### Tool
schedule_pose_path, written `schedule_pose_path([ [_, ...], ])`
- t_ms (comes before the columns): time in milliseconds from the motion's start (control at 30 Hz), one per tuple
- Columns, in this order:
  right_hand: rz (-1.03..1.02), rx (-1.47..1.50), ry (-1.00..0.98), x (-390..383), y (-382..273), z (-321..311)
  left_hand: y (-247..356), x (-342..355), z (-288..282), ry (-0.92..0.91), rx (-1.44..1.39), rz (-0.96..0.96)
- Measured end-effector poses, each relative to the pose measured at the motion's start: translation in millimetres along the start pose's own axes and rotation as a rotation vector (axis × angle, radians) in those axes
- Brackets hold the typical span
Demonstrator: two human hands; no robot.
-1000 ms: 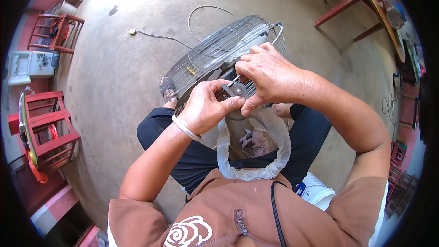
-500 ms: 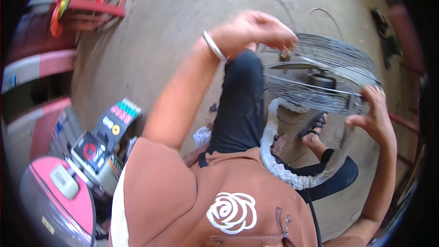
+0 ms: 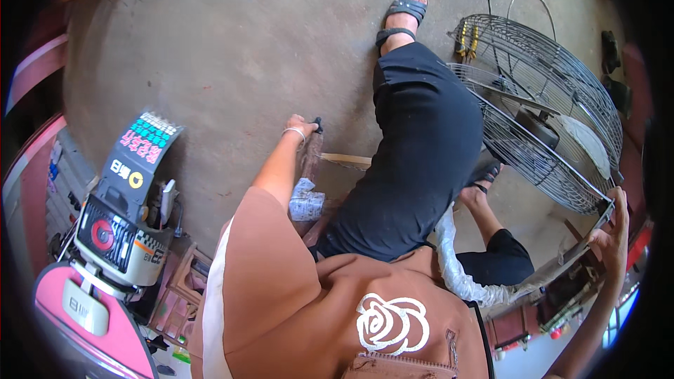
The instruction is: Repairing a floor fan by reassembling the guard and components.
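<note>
A wire-caged fan [image 3: 505,142] leans at the right, its two guard halves parted, with a dark motor hub [image 3: 537,126] and a pale blade [image 3: 584,146] between them. At its near edge my right hand [image 3: 613,233] grips the frame, thumb below and fingers along the rim. From there a whitish plastic-wrapped tube [image 3: 484,293] curves back past my legs. To the left, my left hand [image 3: 299,126] is closed over the end of a wooden bar [image 3: 312,154], which has a dark tip. Pliers with yellow handles [image 3: 467,41] show at the guard's far-left edge.
An electric scooter [image 3: 126,224] with a pink panel stands at the left. A wooden crate-like frame [image 3: 184,281] sits beside it. My sandalled foot [image 3: 404,17] extends ahead. A crumpled pale wrapping [image 3: 306,201] surrounds wood near my left arm. Dark footwear [image 3: 612,52] lies at the far right.
My left hand has left the fan's far side and come down left onto the wooden bar. My left leg has stretched forward. The fan appears farther right, with my right hand still at its rim.
</note>
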State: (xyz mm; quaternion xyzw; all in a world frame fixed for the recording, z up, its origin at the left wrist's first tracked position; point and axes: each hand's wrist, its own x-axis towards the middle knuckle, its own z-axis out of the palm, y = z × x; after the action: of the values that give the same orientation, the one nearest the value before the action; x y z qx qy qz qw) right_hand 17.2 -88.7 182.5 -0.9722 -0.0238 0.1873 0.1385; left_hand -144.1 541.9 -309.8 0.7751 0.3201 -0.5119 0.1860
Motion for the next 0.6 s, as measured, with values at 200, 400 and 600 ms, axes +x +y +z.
schedule_pose_path([
  [200,0.094,-0.094,-0.190,16.4,-49.0,-14.1,53.7,-16.8,34.3,0.185,-0.017,-0.117],
  [400,-0.032,-0.118,-0.267,49.0,-62.6,-4.9,-44.1,50.0,44.4,0.167,-0.192,0.017],
  [600,0.077,-0.003,-0.228,52.9,-55.5,-7.4,61.7,-36.7,-98.3,-0.080,-1.209,0.484],
])
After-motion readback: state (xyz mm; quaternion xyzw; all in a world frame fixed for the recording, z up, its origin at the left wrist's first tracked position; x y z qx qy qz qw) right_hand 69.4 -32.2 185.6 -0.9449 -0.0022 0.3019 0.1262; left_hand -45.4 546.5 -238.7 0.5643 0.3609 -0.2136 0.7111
